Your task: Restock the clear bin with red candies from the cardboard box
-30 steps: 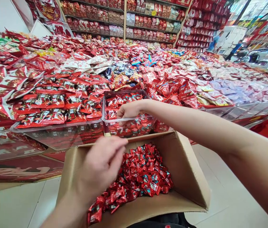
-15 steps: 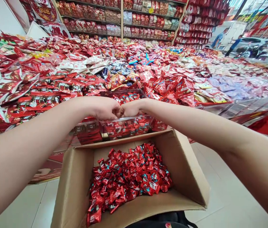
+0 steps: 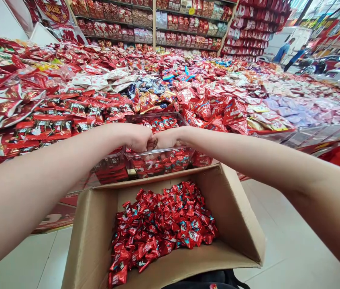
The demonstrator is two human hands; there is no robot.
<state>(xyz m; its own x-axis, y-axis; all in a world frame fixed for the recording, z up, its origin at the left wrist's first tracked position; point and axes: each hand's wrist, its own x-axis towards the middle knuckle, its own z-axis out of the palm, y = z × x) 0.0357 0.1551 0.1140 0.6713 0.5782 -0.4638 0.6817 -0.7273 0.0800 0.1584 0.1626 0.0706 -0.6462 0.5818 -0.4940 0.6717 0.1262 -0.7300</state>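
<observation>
Both my hands reach into a clear plastic bin [image 3: 184,154] of red-wrapped candies at the front of a big sweets display. My left hand [image 3: 136,137] and my right hand [image 3: 165,139] meet knuckle to knuckle over the bin, fingers curled downward among the candies. What the fingers grip is hidden. Below them stands an open cardboard box [image 3: 242,224], partly filled with small red-wrapped candies [image 3: 163,228].
A second clear bin [image 3: 109,166] of red packets sits left of the first. The display of red, white, blue and purple sweets [image 3: 188,88] stretches far back to stocked shelves [image 3: 157,24]. Light floor tiles [image 3: 293,249] lie to the right. People stand far back right [image 3: 282,50].
My left hand has risen from above the cardboard box and gone forward into the clear bin, meeting my right hand there. The right hand has barely moved.
</observation>
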